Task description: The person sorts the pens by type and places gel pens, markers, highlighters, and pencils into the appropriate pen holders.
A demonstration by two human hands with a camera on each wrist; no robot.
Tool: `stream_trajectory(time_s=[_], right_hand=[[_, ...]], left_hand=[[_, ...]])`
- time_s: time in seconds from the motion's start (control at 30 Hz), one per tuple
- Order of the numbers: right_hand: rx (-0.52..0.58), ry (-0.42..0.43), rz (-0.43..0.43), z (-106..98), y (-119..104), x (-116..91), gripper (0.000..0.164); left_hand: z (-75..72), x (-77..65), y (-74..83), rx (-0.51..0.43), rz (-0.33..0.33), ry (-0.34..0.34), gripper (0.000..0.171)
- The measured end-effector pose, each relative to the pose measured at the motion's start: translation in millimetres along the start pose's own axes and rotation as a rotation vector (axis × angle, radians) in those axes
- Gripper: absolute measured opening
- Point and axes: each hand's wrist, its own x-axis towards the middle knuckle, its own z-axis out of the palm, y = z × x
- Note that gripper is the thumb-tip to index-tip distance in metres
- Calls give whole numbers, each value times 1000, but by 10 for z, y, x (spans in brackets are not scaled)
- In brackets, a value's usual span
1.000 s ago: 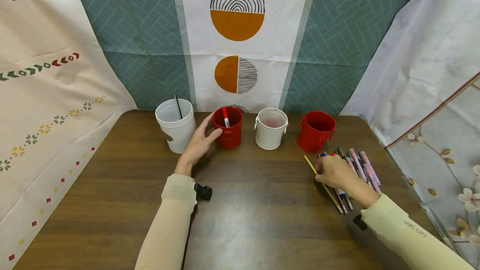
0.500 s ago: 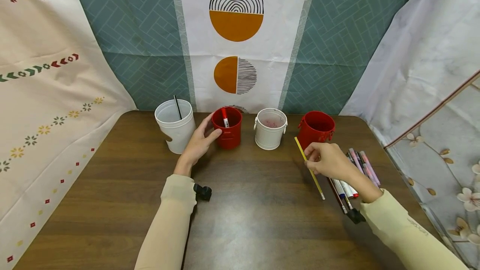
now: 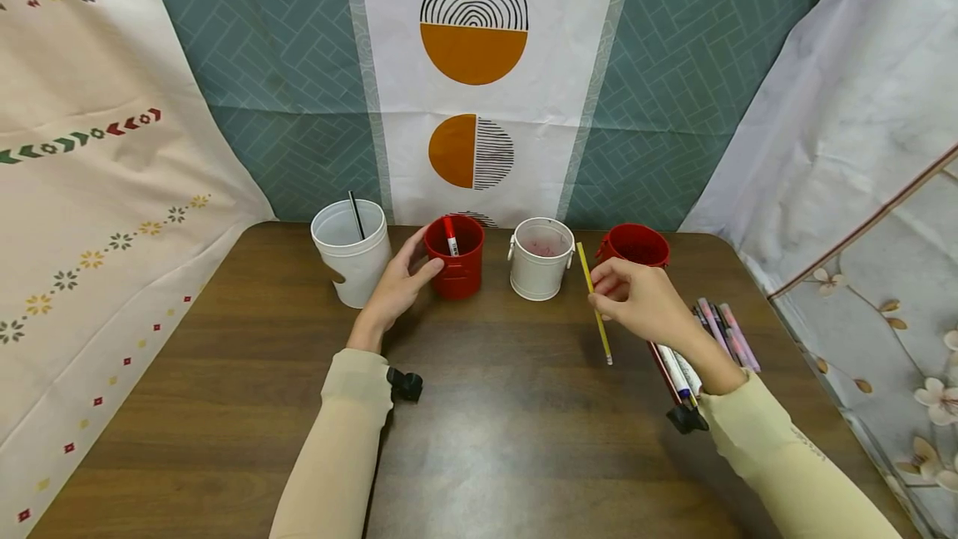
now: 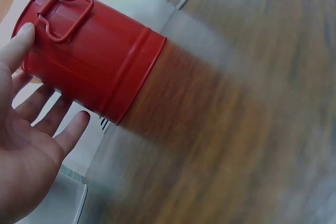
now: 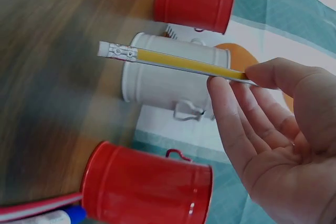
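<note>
In the head view my left hand holds the side of a red bucket, which has a red-capped marker standing in it. Its thumb lies on the front wall near the rim, and the other fingers reach round the left side. My right hand pinches a yellow pencil between thumb and fingertips, in front of a second red bucket. The pencil is raised and tilted, its eraser end low and toward me. A white bucket stands just left of it, apart from the pencil.
A taller white cup with a dark stick-like pen stands at the left end of the row. Pink markers and white markers lie on the wooden table at right, partly under my right forearm. Patterned cloth hangs behind.
My right hand has lifted the yellow pencil from the pile and carried it left and away from me, toward the white bucket. The left hand stays on the red bucket.
</note>
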Motion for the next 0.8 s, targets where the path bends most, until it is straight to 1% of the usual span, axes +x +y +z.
stream_trajectory(time_s=[0.17,0.43,0.63,0.8], right_hand=[[50,25,-19,27,-75,54,18],[104,78,-51,87,-144,104,21],[176,97,-54,139,-179,146,22],[212,96,-59,173,-235,185,23]], left_hand=[[-12,6,5,16,-3,13,71],[-13,3,26,24,-18,8,71],[-23,12,47,29,19,13,71],[-48,6,137,57,37,29,70]])
